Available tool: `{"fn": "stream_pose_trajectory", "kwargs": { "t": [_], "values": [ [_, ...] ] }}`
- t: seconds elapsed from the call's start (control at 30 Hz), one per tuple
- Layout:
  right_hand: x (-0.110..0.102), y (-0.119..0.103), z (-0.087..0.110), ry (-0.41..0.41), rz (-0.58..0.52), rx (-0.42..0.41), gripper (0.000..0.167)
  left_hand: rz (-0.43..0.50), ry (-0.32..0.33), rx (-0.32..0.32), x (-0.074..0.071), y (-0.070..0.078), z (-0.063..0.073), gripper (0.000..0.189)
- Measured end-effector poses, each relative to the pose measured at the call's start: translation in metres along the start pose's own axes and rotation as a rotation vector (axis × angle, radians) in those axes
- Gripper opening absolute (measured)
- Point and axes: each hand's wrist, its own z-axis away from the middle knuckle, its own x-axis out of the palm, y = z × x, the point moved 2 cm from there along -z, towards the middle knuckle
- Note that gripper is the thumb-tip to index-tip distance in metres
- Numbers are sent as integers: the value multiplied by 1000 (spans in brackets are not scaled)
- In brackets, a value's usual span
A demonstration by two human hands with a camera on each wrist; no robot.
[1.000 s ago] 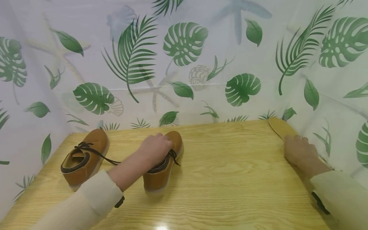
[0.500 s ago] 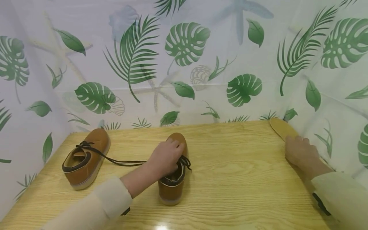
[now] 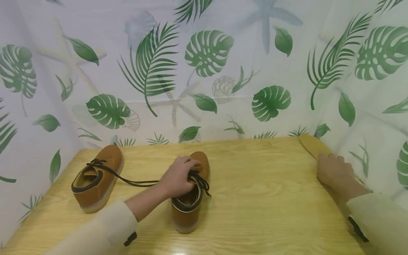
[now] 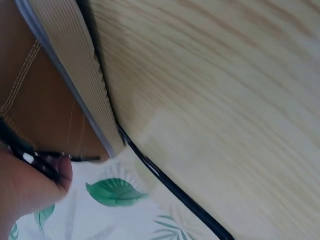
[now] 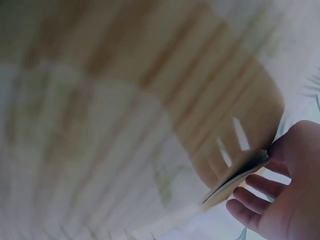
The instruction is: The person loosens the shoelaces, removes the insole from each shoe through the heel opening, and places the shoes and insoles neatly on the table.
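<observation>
A brown lace-up shoe [image 3: 186, 212] stands on the wood-patterned table, toe away from me. My left hand [image 3: 180, 177] grips its upper around the dark laces [image 3: 204, 184]. In the left wrist view, the thumb presses beside a lace against the stitched brown side, above the ribbed pale sole. A matching shoe [image 3: 98, 180] stands further left, joined to the first by a dark cord. At the table's right edge, my right hand [image 3: 336, 170] holds a flat tan insole [image 3: 309, 144]. Its thumb and fingers pinch the insole's end [image 5: 255, 105] in the right wrist view.
A white curtain [image 3: 223, 117] printed with green leaves rises behind the table and along both sides. The joining cord [image 3: 134, 182] spans the gap between the two shoes. Wood-patterned tabletop [image 3: 261, 194] lies between the nearer shoe and my right hand.
The shoe under my left hand has shifted right and towards me, stretching the cord. My left fingers have slid from its toe area back to the laces. My right hand stays on the insole.
</observation>
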Motion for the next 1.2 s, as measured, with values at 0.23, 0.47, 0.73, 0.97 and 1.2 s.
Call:
{"fn": "stream_pose_trajectory", "kwargs": {
  "t": [0.23,0.47,0.73,0.97,1.2],
  "values": [
    [2,-10,-1,67,46,-60,23,155,-65,103,-10,-14,19,57],
    [2,-23,-5,111,63,-107,33,147,-16,29,-5,-27,31,56],
    [1,-45,-7,119,-1,-127,32,235,128,19,5,-27,36,45],
    [0,-65,-6,108,-41,-147,33,298,232,46,11,-33,41,33],
    [2,-82,-6,123,-76,-160,35,272,281,74,16,-34,41,28]
  ]
}}
